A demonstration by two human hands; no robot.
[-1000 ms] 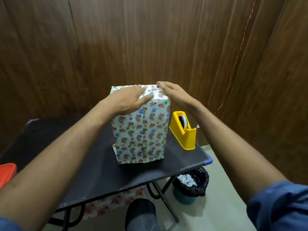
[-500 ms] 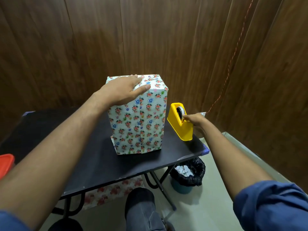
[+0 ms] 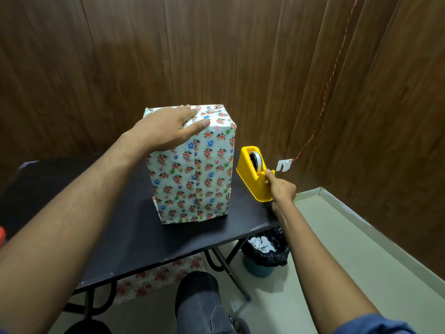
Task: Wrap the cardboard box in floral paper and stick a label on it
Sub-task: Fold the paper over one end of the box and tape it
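The black folding table (image 3: 125,237) carries the work. The cardboard box, fully covered in floral paper (image 3: 192,169), stands upright at the table centre, with a vertical overlap seam running down its near face. The yellow tape dispenser (image 3: 252,174) sits just beside the box at its 3 o'clock, near the table's right edge. On the floor at 5 o'clock of the box, below the table edge, stands a bin with a black liner (image 3: 265,251). More floral paper (image 3: 156,276) lies under the table.

Change: one second ago both hands lay on the folded top of the box. The right hand has since left the box and gone to the dispenser, where it has stayed for the last half second. The left hand has not shifted.

Hand states:
- Left hand (image 3: 166,131): flat on the top near edge of the box, fingers straight, thumb extended along the front face. It presses the folded paper down and grasps nothing.
- Right hand (image 3: 280,186): at the near end of the dispenser, by the cutter, fingers curled against the dispenser's body. Whether tape is pinched cannot be told.

Meaning for the task: the top folds are judged to be closed but unsecured, held only by the left hand. The step in hand is judged to be drawing tape to fix them. No label is visible on the box.
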